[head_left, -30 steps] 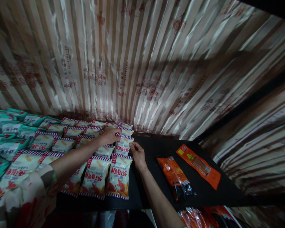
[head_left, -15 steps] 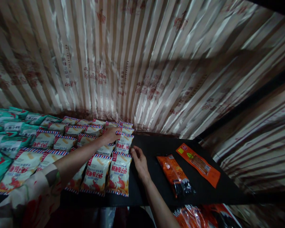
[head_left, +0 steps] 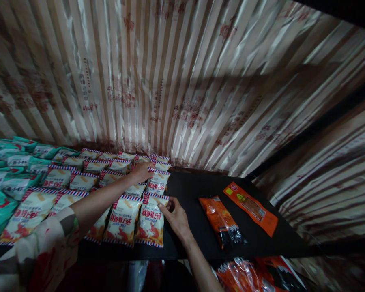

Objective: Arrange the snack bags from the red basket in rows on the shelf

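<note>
My left hand reaches across the rows of white snack packets with red-and-blue striped edges. Its fingers pinch the top edge of one snack packet in the rightmost column. In front of that stands another snack packet of the same kind, leaning back. At its upper right corner is my right hand, thumb on the front and fingers curled behind the edge. More striped packets fill the columns to the left, partly covered by my left forearm.
Teal packets stand in rows at the far left. On the black shelf to the right lie an orange-and-black packet and a flat orange packet. More orange packets are below the front edge. A striped foil-like sheet hangs behind.
My right hand has moved slightly down and left, from beside the packets onto the front packet's upper corner. My left hand stays at the packet behind. The view has shifted slightly.
</note>
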`<action>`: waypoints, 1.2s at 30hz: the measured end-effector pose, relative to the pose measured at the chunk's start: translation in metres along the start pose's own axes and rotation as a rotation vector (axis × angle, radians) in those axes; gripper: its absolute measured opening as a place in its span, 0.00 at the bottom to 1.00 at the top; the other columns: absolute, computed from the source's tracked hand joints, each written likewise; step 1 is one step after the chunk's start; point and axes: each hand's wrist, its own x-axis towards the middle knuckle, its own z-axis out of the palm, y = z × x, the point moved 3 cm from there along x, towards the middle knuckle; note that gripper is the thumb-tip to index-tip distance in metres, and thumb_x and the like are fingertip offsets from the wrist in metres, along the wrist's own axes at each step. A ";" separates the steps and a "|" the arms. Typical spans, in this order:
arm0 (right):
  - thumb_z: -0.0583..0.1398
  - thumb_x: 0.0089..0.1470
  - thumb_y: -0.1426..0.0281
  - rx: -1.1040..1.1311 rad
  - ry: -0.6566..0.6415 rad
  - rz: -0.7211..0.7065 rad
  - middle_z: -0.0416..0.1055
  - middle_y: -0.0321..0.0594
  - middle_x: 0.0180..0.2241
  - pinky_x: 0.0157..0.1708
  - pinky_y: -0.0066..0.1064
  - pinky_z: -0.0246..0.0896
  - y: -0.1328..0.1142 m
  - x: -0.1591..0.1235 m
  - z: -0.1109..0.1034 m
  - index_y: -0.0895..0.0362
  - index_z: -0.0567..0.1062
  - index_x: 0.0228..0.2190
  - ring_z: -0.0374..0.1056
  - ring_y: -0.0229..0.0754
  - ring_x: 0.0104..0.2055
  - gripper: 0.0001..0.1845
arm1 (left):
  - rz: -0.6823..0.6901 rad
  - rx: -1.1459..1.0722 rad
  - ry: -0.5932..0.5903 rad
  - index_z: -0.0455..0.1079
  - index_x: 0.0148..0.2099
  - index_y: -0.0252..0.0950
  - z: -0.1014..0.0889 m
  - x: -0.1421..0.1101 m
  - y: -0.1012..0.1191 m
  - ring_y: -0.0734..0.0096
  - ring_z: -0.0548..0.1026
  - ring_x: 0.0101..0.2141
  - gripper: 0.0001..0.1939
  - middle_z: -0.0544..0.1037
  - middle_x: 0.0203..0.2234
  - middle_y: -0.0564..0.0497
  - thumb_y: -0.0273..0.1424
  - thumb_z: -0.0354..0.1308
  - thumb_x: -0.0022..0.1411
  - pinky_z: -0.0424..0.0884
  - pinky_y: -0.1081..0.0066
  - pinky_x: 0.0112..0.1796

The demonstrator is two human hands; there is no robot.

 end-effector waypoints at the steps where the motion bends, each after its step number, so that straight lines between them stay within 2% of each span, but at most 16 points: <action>1: 0.62 0.41 0.53 0.014 -0.018 -0.007 0.71 0.35 0.26 0.28 0.28 0.58 0.000 -0.001 0.001 0.54 0.71 0.33 0.67 0.40 0.28 0.21 | -0.001 0.006 -0.002 0.72 0.39 0.36 0.000 0.000 0.000 0.70 0.73 0.35 0.10 0.77 0.34 0.52 0.27 0.54 0.53 0.65 0.74 0.36; 5: 0.62 0.42 0.55 0.191 -0.117 -0.065 0.71 0.34 0.25 0.27 0.27 0.59 -0.003 -0.001 0.008 0.55 0.70 0.30 0.65 0.38 0.27 0.17 | -0.009 0.028 -0.012 0.72 0.40 0.36 0.000 0.000 0.001 0.70 0.73 0.36 0.10 0.78 0.35 0.51 0.28 0.54 0.54 0.65 0.74 0.38; 10: 0.63 0.42 0.57 0.364 -0.123 -0.108 0.67 0.33 0.23 0.26 0.27 0.58 -0.007 0.002 0.012 0.55 0.69 0.25 0.62 0.37 0.25 0.15 | -0.019 0.039 -0.018 0.72 0.40 0.36 0.000 -0.002 0.002 0.70 0.74 0.35 0.10 0.78 0.35 0.52 0.27 0.54 0.54 0.65 0.75 0.37; 16: 0.63 0.42 0.58 0.540 -0.135 -0.124 0.70 0.34 0.25 0.29 0.28 0.61 -0.011 0.004 0.014 0.55 0.70 0.26 0.65 0.39 0.28 0.14 | -0.027 0.047 -0.028 0.72 0.39 0.36 -0.002 -0.002 0.005 0.70 0.73 0.35 0.10 0.78 0.34 0.52 0.27 0.54 0.54 0.65 0.75 0.36; 25: 0.62 0.43 0.59 0.607 -0.005 -0.123 0.70 0.33 0.25 0.29 0.29 0.62 -0.005 0.014 0.024 0.55 0.69 0.27 0.65 0.39 0.28 0.13 | -0.037 0.066 -0.030 0.72 0.40 0.37 -0.004 -0.001 0.005 0.70 0.74 0.36 0.11 0.78 0.35 0.52 0.29 0.54 0.53 0.65 0.75 0.37; 32: 0.59 0.48 0.60 0.455 0.145 -0.179 0.68 0.33 0.24 0.28 0.27 0.60 0.000 0.015 0.027 0.56 0.70 0.28 0.63 0.38 0.27 0.12 | -0.037 0.061 -0.032 0.72 0.42 0.37 -0.004 -0.001 0.003 0.70 0.74 0.37 0.12 0.78 0.36 0.52 0.29 0.55 0.54 0.66 0.74 0.39; 36: 0.57 0.50 0.60 0.379 0.235 -0.200 0.69 0.34 0.25 0.29 0.27 0.59 -0.004 0.010 0.027 0.57 0.70 0.29 0.62 0.38 0.28 0.12 | -0.025 0.061 -0.025 0.70 0.46 0.36 -0.006 -0.004 0.004 0.69 0.74 0.41 0.15 0.77 0.41 0.51 0.30 0.55 0.55 0.66 0.73 0.42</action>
